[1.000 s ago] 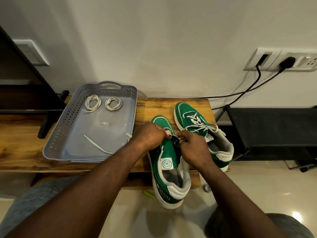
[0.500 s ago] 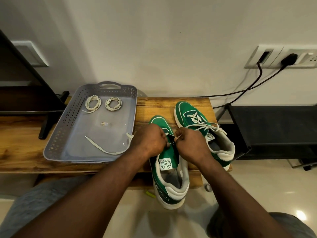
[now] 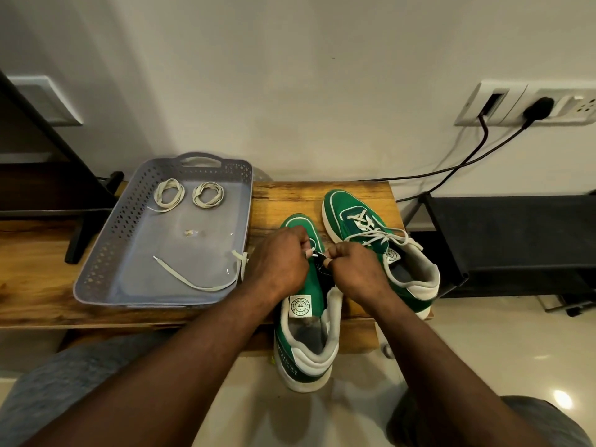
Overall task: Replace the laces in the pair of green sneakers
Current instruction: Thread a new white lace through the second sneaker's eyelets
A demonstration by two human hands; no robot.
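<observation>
With the left hand (image 3: 283,258) pinching the lace tip (image 3: 311,252) and the right hand (image 3: 354,269) gripping with curled fingers (image 3: 333,253) the eyelet edge of the near sneaker (image 3: 303,317), the tip should probably enter straight, without twisting.

- Tray (image 3: 96,262): grey plastic with perforated walls and a handle slot at the far end; we log it lying on the table.
- Table (image 3: 38,285): grained wood, set against the wall (image 3: 290,75).
- Socket panel (image 3: 503,104): white, upper right on the wall, with one black plug (image 3: 537,108) in it.
- Cables (image 3: 458,167): two, black, running down the wall toward the shelf.
- Shelf (image 3: 516,233): black, just right of the table.
- Stand (image 3: 87,221): black; we note its foot on the table at left.
- Floor (image 3: 483,343): pale and glossy.
</observation>
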